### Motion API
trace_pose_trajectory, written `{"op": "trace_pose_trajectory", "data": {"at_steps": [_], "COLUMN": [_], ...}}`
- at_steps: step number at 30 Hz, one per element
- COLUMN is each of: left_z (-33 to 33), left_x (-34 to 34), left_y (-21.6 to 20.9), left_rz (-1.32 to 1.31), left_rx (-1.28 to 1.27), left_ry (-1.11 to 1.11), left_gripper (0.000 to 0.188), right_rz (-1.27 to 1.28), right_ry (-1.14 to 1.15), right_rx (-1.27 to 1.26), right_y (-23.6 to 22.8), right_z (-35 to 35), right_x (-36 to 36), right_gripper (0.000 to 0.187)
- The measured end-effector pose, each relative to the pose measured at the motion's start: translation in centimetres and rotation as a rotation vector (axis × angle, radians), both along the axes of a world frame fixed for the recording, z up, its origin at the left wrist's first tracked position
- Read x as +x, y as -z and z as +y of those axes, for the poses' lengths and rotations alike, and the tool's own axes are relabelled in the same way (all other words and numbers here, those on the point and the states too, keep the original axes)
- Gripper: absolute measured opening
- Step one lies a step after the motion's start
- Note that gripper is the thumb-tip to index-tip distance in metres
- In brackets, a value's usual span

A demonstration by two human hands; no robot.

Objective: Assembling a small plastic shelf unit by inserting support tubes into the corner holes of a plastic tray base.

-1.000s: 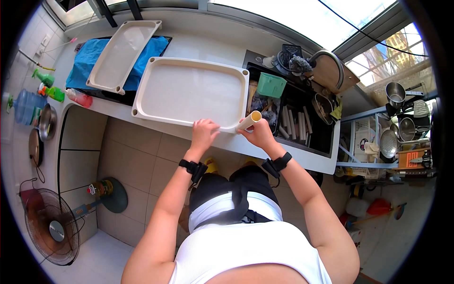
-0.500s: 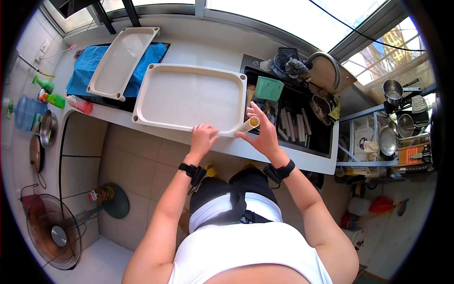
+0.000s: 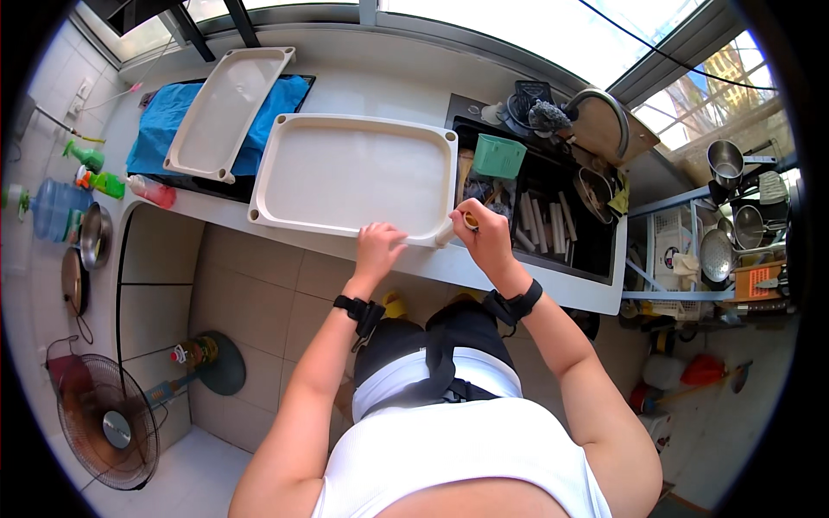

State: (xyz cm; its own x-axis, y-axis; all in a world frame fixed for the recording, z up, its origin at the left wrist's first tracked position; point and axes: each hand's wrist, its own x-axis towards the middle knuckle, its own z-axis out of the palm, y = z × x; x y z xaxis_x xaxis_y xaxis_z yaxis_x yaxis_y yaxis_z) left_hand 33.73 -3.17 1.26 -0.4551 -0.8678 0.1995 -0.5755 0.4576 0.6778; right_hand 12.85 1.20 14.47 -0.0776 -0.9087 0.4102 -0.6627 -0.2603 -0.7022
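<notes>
A cream shelf tray (image 3: 358, 177) with raised rims and round holes at its corners lies on the counter in front of me. At its near right corner a short cream tube (image 3: 446, 234) stands tilted toward the right. My right hand (image 3: 485, 237) is closed around the tube's upper end, with the yellowish hollow mouth showing between the fingers. My left hand (image 3: 378, 252) lies on the tray's near rim, fingers stretched out and thumb apart. Whether the tube's lower end sits in the corner hole is hidden.
A second cream tray (image 3: 226, 112) rests on a blue cloth (image 3: 160, 129) at the back left. Right of me, a dark sink (image 3: 598, 259) holds several pale tubes (image 3: 548, 220) and a green basket (image 3: 499, 157). Bottles (image 3: 108, 184) line the left; a fan (image 3: 108, 423) stands below.
My right hand has gone from spread fingers beside the tube to closing over its top end. My left hand stays on the tray's rim. The view has shifted slightly.
</notes>
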Motion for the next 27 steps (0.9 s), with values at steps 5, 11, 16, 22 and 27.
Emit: {"op": "trace_pose_trajectory", "data": {"at_steps": [5, 11, 16, 22, 27], "left_z": [0.2, 0.4, 0.4, 0.3, 0.2], "left_x": [-0.1, -0.4, -0.3, -0.2, -0.2], "left_y": [-0.1, -0.4, -0.3, -0.3, -0.3], "left_rz": [0.003, -0.039, -0.038, -0.027, -0.032], "left_rx": [-0.009, -0.020, -0.022, -0.002, -0.008], "left_ry": [-0.011, -0.027, -0.015, 0.002, 0.007], "left_gripper": [0.020, 0.020, 0.021, 0.020, 0.021], "right_rz": [0.007, 0.008, 0.019, 0.061, 0.121], "right_ry": [0.012, 0.024, 0.002, 0.051, 0.003], "right_rx": [-0.020, -0.016, -0.085, -0.006, 0.079], "right_y": [-0.1, -0.4, 0.1, 1.6, 4.4], "right_z": [0.0, 0.3, 0.2, 1.1, 2.2], "right_x": [0.1, 0.4, 0.2, -0.6, -1.2], "right_gripper": [0.012, 0.011, 0.018, 0.050, 0.045]}}
